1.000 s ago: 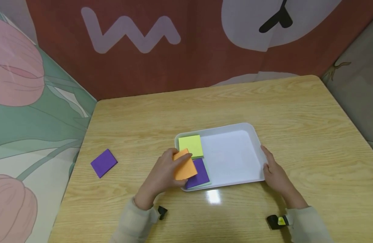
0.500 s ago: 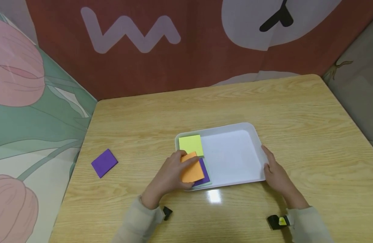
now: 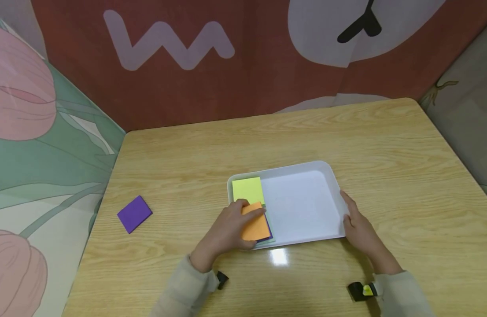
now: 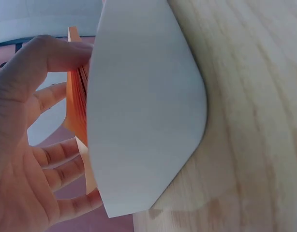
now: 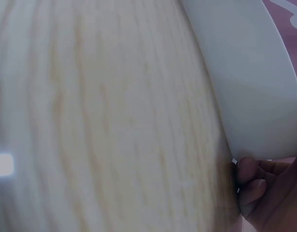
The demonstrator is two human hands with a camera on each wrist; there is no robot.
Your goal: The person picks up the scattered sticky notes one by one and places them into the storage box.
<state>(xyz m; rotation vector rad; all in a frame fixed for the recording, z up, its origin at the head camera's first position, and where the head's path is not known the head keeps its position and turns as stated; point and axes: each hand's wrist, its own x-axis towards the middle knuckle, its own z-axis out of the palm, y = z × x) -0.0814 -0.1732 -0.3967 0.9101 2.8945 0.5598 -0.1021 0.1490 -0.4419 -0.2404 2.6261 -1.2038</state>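
Observation:
A white tray (image 3: 307,166) lies on the wooden table. In its left end sit a yellow-green pad (image 3: 248,189) and, nearer me, a purple pad (image 3: 269,230) almost covered by an orange pad (image 3: 256,225). My left hand (image 3: 227,229) grips the orange pad (image 4: 79,99) with thumb on top, right over the purple one. My right hand (image 3: 356,224) holds the tray's right rim (image 5: 255,96), fingers curled at its edge. A second purple pad (image 3: 134,213) lies alone on the table to the left.
Patterned fabric walls close in the table on the left, back and right. A light glare spot (image 3: 279,256) shows on the table just in front of the tray. The tray's right part holds nothing.
My left hand has carried the orange pad right and down, until it lies squarely over the purple pad in the tray. The right hand has stayed on the tray rim.

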